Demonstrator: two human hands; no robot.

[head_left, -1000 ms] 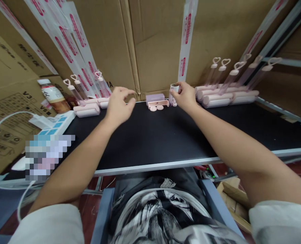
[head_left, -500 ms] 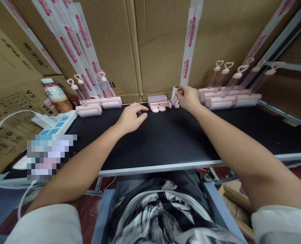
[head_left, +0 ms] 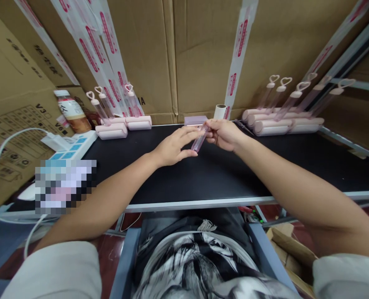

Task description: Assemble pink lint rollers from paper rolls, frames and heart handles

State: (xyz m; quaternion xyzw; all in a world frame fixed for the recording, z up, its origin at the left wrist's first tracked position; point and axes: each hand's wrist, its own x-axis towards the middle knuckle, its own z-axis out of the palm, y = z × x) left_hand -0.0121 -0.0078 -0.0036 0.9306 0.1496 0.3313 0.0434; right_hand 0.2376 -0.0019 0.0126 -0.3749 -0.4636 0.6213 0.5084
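A clear pinkish tube (head_left: 199, 142) is held tilted above the black tabletop, between my two hands. My right hand (head_left: 224, 133) pinches its upper end with closed fingers. From the left, my left hand (head_left: 173, 146) has its thumb at the tube's lower end and its fingers against the side, closing on it. Just behind the hands lies a lilac block (head_left: 195, 120), its front partly covered by my fingers. A white hollow cylinder (head_left: 220, 111) stands upright behind my right hand.
Pale pink cases with heart-topped clear wands stand at the back left (head_left: 111, 129) and back right (head_left: 271, 127). A drink bottle (head_left: 73, 112), a power strip (head_left: 75, 145) and a blurred-out device (head_left: 66, 187) are on the left. A cardboard wall (head_left: 199, 54) closes the back.
My right hand has brought the tube from beside the white cylinder toward me and leftward. My left hand has moved right to meet it. The small pink pieces are now hidden behind my hands.
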